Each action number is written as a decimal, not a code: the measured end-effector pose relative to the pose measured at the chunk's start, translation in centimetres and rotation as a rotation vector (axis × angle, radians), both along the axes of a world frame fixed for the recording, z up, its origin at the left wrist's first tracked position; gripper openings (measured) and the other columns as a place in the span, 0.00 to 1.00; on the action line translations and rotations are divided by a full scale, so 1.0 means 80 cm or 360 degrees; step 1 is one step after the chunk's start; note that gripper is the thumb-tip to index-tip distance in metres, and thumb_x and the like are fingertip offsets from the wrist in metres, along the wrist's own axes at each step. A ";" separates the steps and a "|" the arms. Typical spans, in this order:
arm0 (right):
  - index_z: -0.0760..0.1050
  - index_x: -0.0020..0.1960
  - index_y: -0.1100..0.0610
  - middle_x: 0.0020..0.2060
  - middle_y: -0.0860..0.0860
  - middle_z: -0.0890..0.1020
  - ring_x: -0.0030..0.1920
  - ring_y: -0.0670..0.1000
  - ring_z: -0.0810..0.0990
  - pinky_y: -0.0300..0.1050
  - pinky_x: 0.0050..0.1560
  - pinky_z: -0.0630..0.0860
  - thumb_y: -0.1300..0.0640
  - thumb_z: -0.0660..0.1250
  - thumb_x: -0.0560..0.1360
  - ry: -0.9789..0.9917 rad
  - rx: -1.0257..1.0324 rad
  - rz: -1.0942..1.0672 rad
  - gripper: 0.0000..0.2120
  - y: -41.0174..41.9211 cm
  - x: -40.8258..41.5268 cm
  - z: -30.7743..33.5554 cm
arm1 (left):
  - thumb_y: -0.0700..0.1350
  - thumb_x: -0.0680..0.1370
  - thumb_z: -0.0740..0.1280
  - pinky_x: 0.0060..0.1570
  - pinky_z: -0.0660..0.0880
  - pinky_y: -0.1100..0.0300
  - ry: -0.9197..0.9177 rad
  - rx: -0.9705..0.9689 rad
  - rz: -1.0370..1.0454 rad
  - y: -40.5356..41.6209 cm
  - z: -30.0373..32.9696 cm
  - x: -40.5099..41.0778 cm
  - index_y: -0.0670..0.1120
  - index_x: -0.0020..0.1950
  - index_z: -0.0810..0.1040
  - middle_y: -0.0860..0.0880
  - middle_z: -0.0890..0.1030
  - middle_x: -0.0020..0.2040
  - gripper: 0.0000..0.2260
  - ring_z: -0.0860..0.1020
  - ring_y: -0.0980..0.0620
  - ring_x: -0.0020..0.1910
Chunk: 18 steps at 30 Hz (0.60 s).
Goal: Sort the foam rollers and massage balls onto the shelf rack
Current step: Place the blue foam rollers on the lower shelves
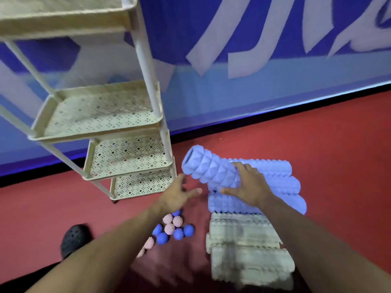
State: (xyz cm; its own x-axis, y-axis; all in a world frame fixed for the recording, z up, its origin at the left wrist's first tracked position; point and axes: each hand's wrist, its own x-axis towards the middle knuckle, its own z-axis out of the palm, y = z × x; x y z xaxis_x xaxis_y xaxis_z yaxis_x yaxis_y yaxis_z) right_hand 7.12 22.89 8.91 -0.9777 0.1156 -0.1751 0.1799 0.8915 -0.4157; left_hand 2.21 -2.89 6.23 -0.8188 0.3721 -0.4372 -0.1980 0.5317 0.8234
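Observation:
My right hand (247,185) grips a light-blue ridged foam roller (208,167), lifted and tilted above the floor pile, its hollow end pointing left toward the rack. My left hand (179,192) is open just below that end, fingers spread, not touching it. Three more light-blue rollers (281,182) lie side by side on the red floor, with several cream rollers (245,248) in front of them. Spiky blue and pink massage balls (174,228) sit in a cluster on the floor under my left forearm. The cream shelf rack (99,115) stands at the left with perforated tiers, all bare.
A blue and white banner wall (254,70) runs behind the rack and the rollers. A black clog on a foot (74,240) is at the lower left. Red floor (317,134) stretches to the right of the rack.

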 end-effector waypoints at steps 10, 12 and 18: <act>0.70 0.63 0.52 0.57 0.47 0.82 0.57 0.46 0.82 0.50 0.62 0.77 0.44 0.80 0.65 0.0514 -0.1372 -0.0618 0.33 -0.179 0.108 0.087 | 0.58 0.69 0.78 0.65 0.70 0.60 0.0249 -0.0007 -0.0053 -0.116 0.133 0.119 0.52 0.76 0.64 0.49 0.73 0.68 0.40 0.74 0.54 0.65; 0.68 0.66 0.54 0.59 0.48 0.82 0.59 0.47 0.82 0.53 0.63 0.76 0.38 0.80 0.62 0.0557 -0.1536 -0.0760 0.40 -0.206 0.122 0.091 | 0.63 0.66 0.77 0.67 0.68 0.60 0.0266 -0.0069 -0.0054 -0.142 0.136 0.144 0.52 0.76 0.63 0.48 0.71 0.70 0.44 0.71 0.53 0.69; 0.72 0.65 0.49 0.58 0.46 0.83 0.58 0.47 0.82 0.58 0.60 0.79 0.30 0.77 0.60 0.0500 -0.1798 -0.1035 0.40 -0.258 0.132 0.100 | 0.72 0.59 0.75 0.66 0.66 0.61 0.0489 -0.0362 -0.0200 -0.201 0.143 0.164 0.47 0.76 0.64 0.50 0.70 0.67 0.53 0.71 0.51 0.66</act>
